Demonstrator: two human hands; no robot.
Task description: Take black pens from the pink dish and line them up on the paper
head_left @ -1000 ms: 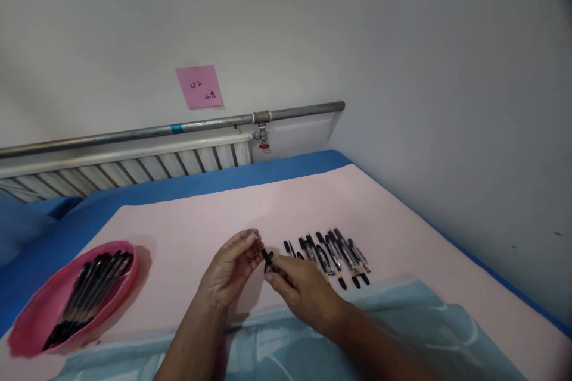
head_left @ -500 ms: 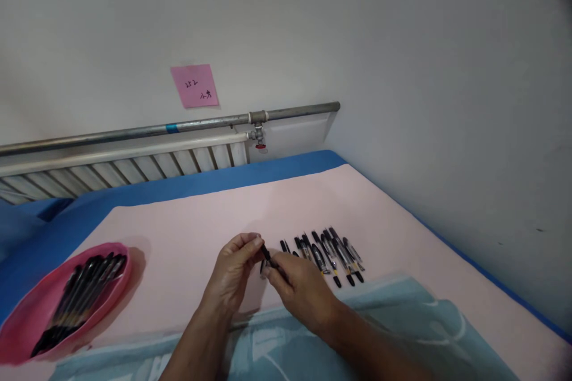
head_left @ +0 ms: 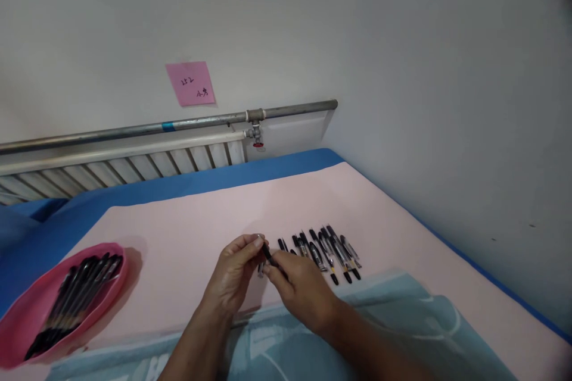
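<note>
Two hands point(head_left: 235, 268) point(head_left: 306, 286) on one pen point(head_left: 267, 252), one bowl point(head_left: 27, 306)

I see free passage over the sheet point(head_left: 174, 262) between basin point(head_left: 22, 327) and left hand point(head_left: 233, 271), but pens point(head_left: 328, 250) crowd beside the right hand point(head_left: 301, 289).

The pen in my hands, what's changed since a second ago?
Your left hand has closed its fingers on the far end of the black pen; your right hand still grips its near part. The loose pens and the stack of pens in the pink basin stay put; only the camera's framing shifts slightly.
</note>
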